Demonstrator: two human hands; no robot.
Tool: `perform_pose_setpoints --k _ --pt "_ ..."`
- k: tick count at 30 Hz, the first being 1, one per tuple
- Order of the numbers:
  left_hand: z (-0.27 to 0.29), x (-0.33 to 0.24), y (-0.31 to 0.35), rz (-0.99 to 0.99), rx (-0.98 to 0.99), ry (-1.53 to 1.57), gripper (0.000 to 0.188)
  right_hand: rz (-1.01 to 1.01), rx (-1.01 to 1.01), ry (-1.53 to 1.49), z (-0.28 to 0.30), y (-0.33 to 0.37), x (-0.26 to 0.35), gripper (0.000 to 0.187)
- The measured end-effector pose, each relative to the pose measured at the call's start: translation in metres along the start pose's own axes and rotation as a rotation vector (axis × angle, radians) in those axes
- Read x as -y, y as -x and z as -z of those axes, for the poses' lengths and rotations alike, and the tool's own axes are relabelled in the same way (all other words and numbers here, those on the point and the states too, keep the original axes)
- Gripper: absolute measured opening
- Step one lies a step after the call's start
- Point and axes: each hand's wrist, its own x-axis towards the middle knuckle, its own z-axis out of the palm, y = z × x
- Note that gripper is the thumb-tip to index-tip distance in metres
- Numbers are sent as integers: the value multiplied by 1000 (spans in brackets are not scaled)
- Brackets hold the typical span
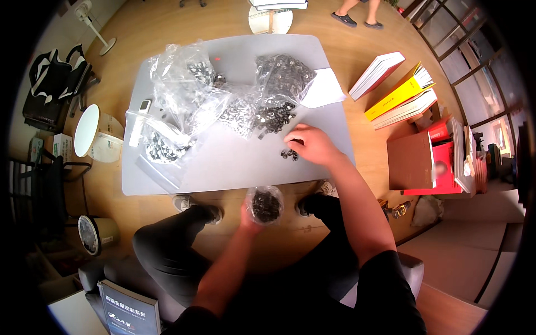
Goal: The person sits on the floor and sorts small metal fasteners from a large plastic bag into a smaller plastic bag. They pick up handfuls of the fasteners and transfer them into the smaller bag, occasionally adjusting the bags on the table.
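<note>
My left hand (250, 219) grips a clear plastic container (278, 196) below the table's front edge. Inside it are many small dark pieces (266, 206); whether it is a cup or a bag I cannot tell. Above the tabletop, my right hand (307, 143) has its fingers curled together, and what they may hold is hidden. Just beside it lies a little cluster of black pieces (289, 154). Farther off, a bigger heap of small dark round parts (273, 118) spreads out below a full clear bag of similar parts (283, 75).
The grey table (240, 170) also bears large clear bags (181, 75), a pile of silvery pieces (239, 116), another bag of parts (163, 146) and a white sheet (325, 90). Thick books (399, 97) stand to the right. A bin (103, 233) is at left; a person's legs (357, 11) show far off.
</note>
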Motion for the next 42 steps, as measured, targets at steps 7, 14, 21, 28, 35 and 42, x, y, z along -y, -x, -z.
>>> perform_pose_setpoints --k 7,14,21,28,35,42 --pt "1 14 -5 -18 111 62 56 -64 188 -70 16 18 33 42" --pt "-5 30 -16 -16 89 23 55 -2 161 42 10 28 20 36" --pt "-28 35 -30 -7 60 68 54 7 311 -15 5 50 41 37" --pt "-35 27 -25 -15 182 68 57 -144 250 -119 7 43 52 47" --pt "-18 23 -15 24 62 163 60 -219 -7 121 -24 13 33 67" --pt "-25 15 0 15 153 99 58 -305 -69 41 -26 -21 49 57"
